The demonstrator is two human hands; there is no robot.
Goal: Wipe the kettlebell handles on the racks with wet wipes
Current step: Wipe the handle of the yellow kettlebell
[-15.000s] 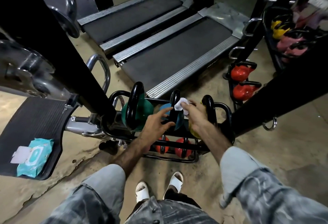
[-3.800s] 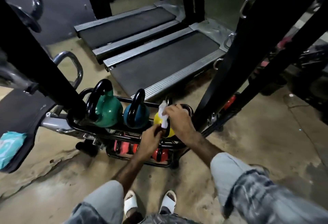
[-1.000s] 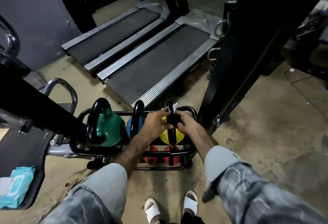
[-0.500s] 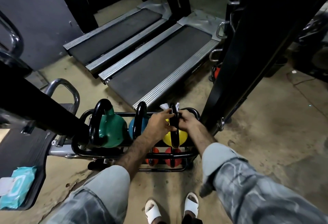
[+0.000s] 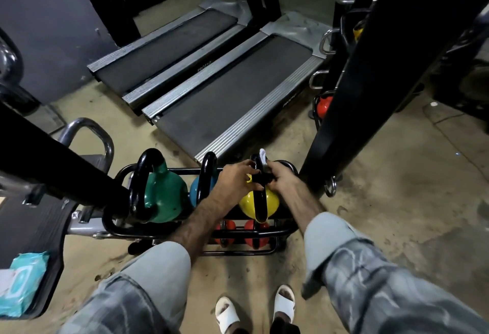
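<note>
At centre frame, just below the middle, a person bends over a low black rack [image 5: 201,233] of kettlebells, both hands working the black handle [image 5: 258,201] of the yellow kettlebell [image 5: 272,202] at the rack's right end. The right hand [image 5: 281,178] pinches a white wet wipe [image 5: 263,154] against the handle's top, the cloth poking up above the fingers; the left hand [image 5: 235,178] closes on the same loop from the other side, steadying it. The handle stands edge-on to the camera, its long loop running from the hands down toward the lower frame, so the unwiped stretch appears to lie below and nearer the body than either hand. The blue kettlebell [image 5: 195,190] and green kettlebell [image 5: 162,196] sit to the left, closer to the left hand. Red kettlebells [image 5: 251,230] occupy the tier beneath. A pack of wipes [image 5: 18,284] rests at lower left, well apart.
</note>
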